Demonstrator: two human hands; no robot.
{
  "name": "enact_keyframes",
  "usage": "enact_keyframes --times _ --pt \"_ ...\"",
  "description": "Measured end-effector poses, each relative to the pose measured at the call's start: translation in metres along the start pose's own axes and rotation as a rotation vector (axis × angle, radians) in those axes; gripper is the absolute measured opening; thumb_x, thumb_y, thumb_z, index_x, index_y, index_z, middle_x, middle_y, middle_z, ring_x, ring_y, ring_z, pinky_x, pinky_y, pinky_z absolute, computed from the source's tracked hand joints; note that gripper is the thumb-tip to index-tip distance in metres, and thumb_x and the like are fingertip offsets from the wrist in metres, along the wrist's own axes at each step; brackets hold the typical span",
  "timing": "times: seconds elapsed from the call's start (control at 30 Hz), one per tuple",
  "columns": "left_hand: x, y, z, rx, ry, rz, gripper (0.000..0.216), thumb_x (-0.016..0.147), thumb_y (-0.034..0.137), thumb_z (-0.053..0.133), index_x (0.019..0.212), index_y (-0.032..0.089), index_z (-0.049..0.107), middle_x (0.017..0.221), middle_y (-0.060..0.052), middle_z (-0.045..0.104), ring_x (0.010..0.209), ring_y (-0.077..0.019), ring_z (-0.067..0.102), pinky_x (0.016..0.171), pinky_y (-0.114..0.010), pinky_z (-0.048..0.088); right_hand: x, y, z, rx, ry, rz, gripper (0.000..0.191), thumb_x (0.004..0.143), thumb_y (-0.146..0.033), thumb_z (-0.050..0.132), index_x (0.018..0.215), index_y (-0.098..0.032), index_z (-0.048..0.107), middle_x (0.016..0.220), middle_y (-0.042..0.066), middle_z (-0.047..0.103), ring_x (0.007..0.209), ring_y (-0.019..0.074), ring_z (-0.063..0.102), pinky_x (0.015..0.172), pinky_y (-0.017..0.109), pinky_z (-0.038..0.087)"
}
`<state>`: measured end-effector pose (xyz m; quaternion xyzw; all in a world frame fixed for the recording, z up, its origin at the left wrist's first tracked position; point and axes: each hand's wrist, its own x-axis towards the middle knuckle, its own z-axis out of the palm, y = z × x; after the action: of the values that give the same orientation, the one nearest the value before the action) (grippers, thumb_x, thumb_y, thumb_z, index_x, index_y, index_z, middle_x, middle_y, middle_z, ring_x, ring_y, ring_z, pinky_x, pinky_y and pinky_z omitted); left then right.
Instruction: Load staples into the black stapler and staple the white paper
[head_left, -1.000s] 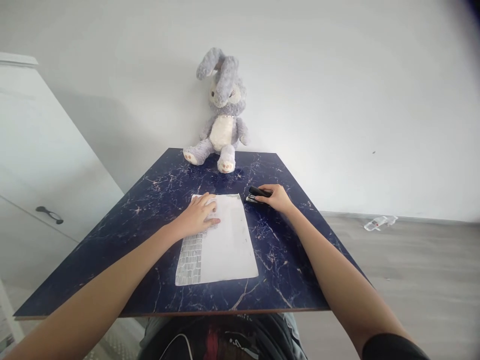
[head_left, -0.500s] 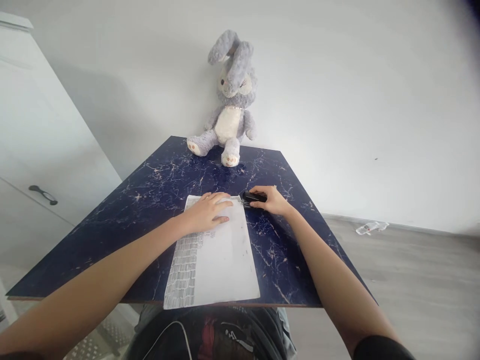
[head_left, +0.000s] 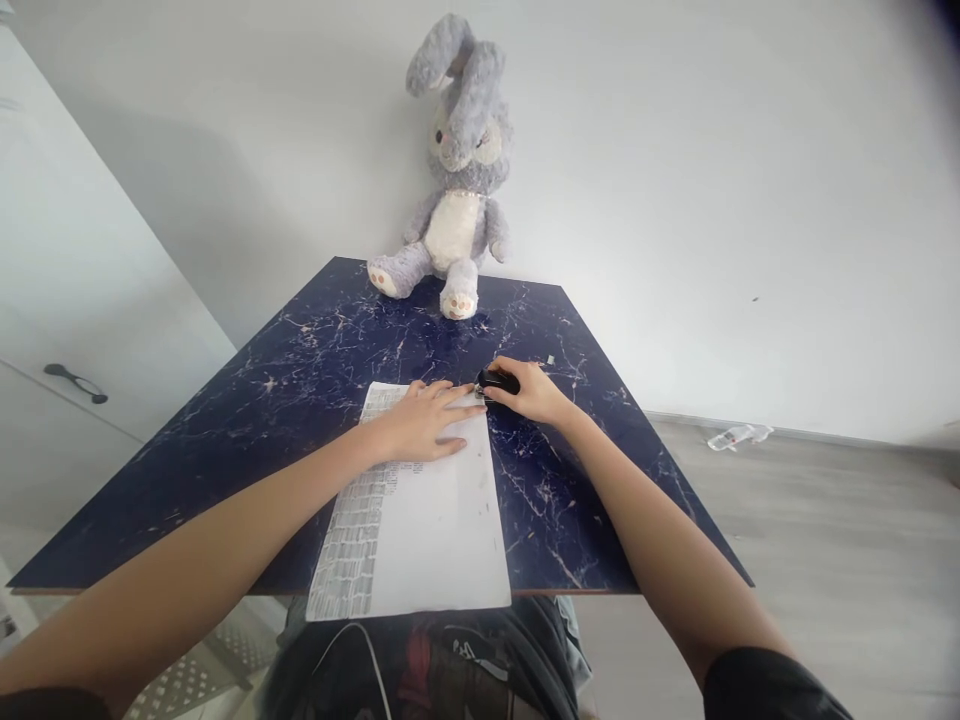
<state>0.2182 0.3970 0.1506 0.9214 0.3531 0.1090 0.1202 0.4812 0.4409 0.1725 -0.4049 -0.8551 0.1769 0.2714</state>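
Observation:
A sheet of paper (head_left: pixel 442 540), printed with grey text down its left side, lies on the dark blue marbled table (head_left: pixel 240 440) and overhangs the front edge slightly. My left hand (head_left: pixel 427 425) rests flat on its upper part with the fingers spread. Beyond the sheet's upper right corner, my right hand (head_left: pixel 529 390) is closed around a small black stapler (head_left: pixel 497 381). The stapler's front end meets the paper's corner, close to my left fingertips. Whether the paper sits between its jaws is too small to make out.
A grey plush rabbit (head_left: pixel 459 215) sits at the table's back edge against the white wall. At left stands a white cabinet (head_left: pixel 90 290) with a dark handle. A clear plastic wrapper (head_left: pixel 739 437) lies on the floor to the right. A tiny pale scrap (head_left: pixel 550 359) is on the table.
The stapler in my right hand has moved left onto the paper's upper right corner. My left hand has shifted a little right, its fingers now reaching the stapler. The camera view has tilted slightly down.

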Motion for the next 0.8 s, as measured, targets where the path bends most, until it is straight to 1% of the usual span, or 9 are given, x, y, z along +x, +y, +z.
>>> enact_keyframes --times 0.03,0.1,0.17,0.27,0.37,0.47,0.57,0.67,0.8 --pt "0.001 0.001 0.001 0.009 0.001 -0.003 0.059 0.096 0.052 0.06 0.153 0.042 0.05 0.17 -0.002 0.03 0.151 -0.0436 0.032 0.121 -0.067 0.017 0.001 -0.001 0.002 -0.005 0.015 0.031 0.025 0.099 -0.044 0.06 0.095 -0.02 0.067 0.083 0.0 0.071 0.073 0.0176 0.061 0.071 0.028 0.042" --pt "0.003 0.003 0.002 0.011 -0.005 -0.005 0.06 0.096 0.053 0.059 0.154 0.042 0.049 0.171 -0.002 0.029 0.153 -0.0424 0.029 0.122 -0.066 0.015 0.003 -0.004 0.008 -0.031 0.064 0.131 0.045 0.108 -0.051 0.043 0.085 -0.021 0.066 0.077 0.001 0.069 0.07 0.0182 0.06 0.068 0.028 0.039" --pt "0.004 0.003 0.003 0.001 -0.013 0.001 0.06 0.097 0.053 0.058 0.155 0.042 0.047 0.171 -0.002 0.027 0.155 -0.0411 0.025 0.123 -0.066 0.011 0.004 -0.005 0.014 -0.099 0.12 0.226 0.054 0.11 -0.052 0.035 0.078 -0.021 0.065 0.075 0.004 0.068 0.071 0.0201 0.062 0.067 0.028 0.037" --pt "0.004 0.003 0.005 -0.027 -0.017 0.016 0.059 0.097 0.051 0.058 0.154 0.042 0.048 0.171 -0.003 0.028 0.156 -0.0406 0.023 0.123 -0.069 0.008 0.006 -0.007 0.022 -0.202 0.148 0.294 0.054 0.11 -0.052 0.038 0.075 -0.021 0.067 0.077 0.008 0.069 0.073 0.0231 0.064 0.068 0.029 0.036" --pt "0.005 0.005 0.004 -0.012 -0.022 0.011 0.058 0.098 0.052 0.057 0.154 0.041 0.048 0.171 -0.004 0.026 0.157 -0.0396 0.023 0.124 -0.068 0.008 0.006 -0.01 0.023 -0.256 0.137 0.326 0.058 0.111 -0.051 0.035 0.076 -0.02 0.069 0.079 0.011 0.071 0.074 0.0245 0.067 0.067 0.03 0.035" --pt "0.004 0.007 0.0 0.052 -0.065 0.002 0.06 0.101 0.056 0.051 0.157 0.039 0.044 0.173 -0.005 0.021 0.158 -0.0379 0.022 0.124 -0.066 0.011 0.005 -0.015 0.021 -0.323 0.106 0.343 0.059 0.112 -0.048 0.031 0.079 -0.019 0.071 0.083 0.011 0.074 0.077 0.0244 0.069 0.066 0.029 0.035" --pt "0.004 0.009 -0.004 0.101 -0.097 -0.003 0.061 0.103 0.058 0.046 0.16 0.038 0.04 0.173 -0.006 0.019 0.158 -0.0366 0.021 0.123 -0.066 0.013 0.005 -0.019 0.019 -0.393 0.073 0.357 0.06 0.112 -0.046 0.027 0.083 -0.02 0.073 0.087 0.01 0.076 0.081 0.0245 0.071 0.068 0.028 0.037" --pt "0.004 0.009 -0.004 0.123 -0.089 -0.003 0.06 0.103 0.058 0.045 0.159 0.037 0.04 0.173 -0.007 0.02 0.157 -0.0365 0.024 0.123 -0.065 0.015 0.006 -0.022 0.019 -0.457 0.048 0.368 0.061 0.112 -0.046 0.025 0.09 -0.019 0.075 0.095 0.011 0.077 0.086 0.0251 0.073 0.071 0.028 0.041" --pt "0.004 0.008 -0.001 0.126 -0.077 0.003 0.06 0.102 0.058 0.046 0.158 0.037 0.043 0.173 -0.008 0.022 0.156 -0.0374 0.026 0.122 -0.065 0.016 0.008 -0.027 0.021 -0.541 0.014 0.369 0.059 0.112 -0.043 0.027 0.096 -0.016 0.077 0.104 0.014 0.077 0.095 0.0258 0.073 0.081 0.029 0.047"
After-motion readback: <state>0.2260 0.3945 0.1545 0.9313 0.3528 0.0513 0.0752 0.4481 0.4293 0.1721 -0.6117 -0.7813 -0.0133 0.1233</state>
